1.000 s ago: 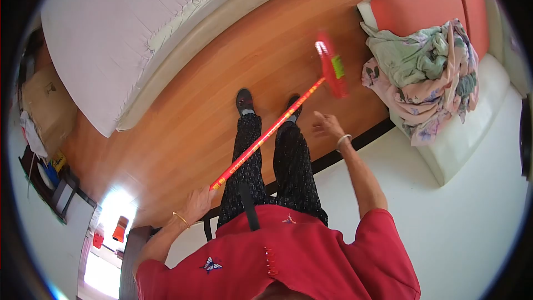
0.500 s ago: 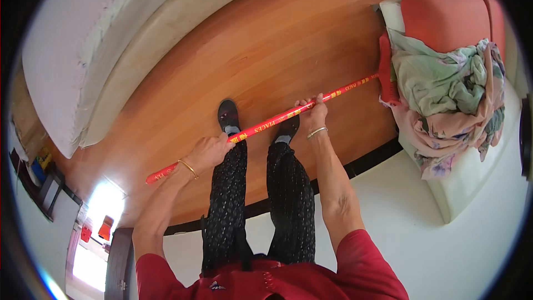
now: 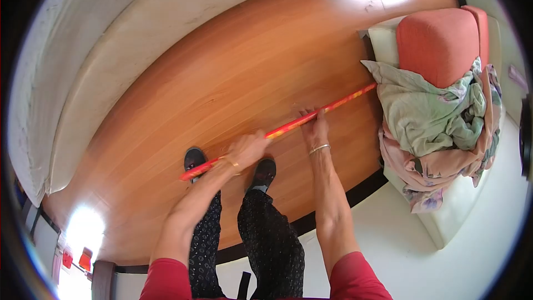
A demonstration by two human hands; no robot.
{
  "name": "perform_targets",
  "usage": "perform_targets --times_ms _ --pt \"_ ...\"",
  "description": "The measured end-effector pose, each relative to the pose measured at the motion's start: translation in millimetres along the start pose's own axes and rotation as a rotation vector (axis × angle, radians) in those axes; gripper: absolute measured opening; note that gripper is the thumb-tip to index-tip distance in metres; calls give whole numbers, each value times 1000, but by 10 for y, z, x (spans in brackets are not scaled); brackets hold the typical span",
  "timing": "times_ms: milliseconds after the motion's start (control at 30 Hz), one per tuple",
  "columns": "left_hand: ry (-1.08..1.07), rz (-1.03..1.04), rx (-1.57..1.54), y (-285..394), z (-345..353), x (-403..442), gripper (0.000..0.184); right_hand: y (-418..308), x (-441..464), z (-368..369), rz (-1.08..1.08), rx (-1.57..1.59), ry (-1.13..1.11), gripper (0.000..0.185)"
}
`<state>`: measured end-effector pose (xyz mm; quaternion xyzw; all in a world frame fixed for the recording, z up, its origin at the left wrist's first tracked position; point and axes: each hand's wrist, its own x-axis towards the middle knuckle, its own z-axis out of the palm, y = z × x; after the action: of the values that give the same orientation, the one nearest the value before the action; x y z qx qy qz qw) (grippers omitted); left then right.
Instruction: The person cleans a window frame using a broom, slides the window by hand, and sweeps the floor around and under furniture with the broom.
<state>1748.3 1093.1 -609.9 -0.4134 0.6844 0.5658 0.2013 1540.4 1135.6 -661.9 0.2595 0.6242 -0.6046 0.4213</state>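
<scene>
A long red pole (image 3: 288, 127) with yellow markings slants across the view above the wooden floor. My left hand (image 3: 250, 148), with a gold bangle at the wrist, wraps around its lower part. Farther up the pole, my right hand (image 3: 315, 124) grips it with the thumb on top, a silver-coloured bangle on that wrist. The pole's far end passes out of sight at the heaped cloth (image 3: 422, 114), so whatever is attached there is hidden. Its near end sticks out past my left wrist.
A pale seat (image 3: 384, 43) on the right carries an orange-red cushion (image 3: 436, 44) and the heaped cloth. Along the upper left runs a long pale piece of furniture (image 3: 105, 61). My dark shoes (image 3: 263, 174) stand on the wooden floor (image 3: 222, 78).
The pole has shifted right relative to my feet, and the red piece by its far end has gone out of sight. My left hand is now closer to my right. The view has shifted too.
</scene>
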Motion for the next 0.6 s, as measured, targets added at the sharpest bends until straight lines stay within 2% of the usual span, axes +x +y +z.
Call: perform_targets --times_ms 100,133,200,233,267,333,400,467,533,600 --pt "-1 20 -43 347 57 276 36 -167 101 85 16 -115 8 27" --pt "-24 18 -48 312 99 213 36 -155 156 70 57 -170 3 26" --pt "71 83 -106 145 54 45 38 -60 102 -28 100 -217 -1 24" --pt "29 24 -104 32 31 -111 39 141 -14 -65 157 -255 -52 24" --pt "-8 -37 -99 -113 23 -327 40 354 -177 -49 214 -292 -109 23" --pt "-1 -148 -27 -497 107 -829 39 761 -789 45 306 -327 -9 26" --pt "-50 -205 -47 -755 20 -1457 36 1252 -1355 -45 278 -336 -84 29" --pt "-52 -240 -46 -1041 23 -2096 32 1697 -1867 -143 486 -304 -39 31" --pt "-2 -189 28 -1248 44 -2795 28 1979 -2498 -167 587 -367 -38 32" --pt "-80 -348 10 -1318 36 -3534 26 2267 -3149 -334 569 -486 -182 35"
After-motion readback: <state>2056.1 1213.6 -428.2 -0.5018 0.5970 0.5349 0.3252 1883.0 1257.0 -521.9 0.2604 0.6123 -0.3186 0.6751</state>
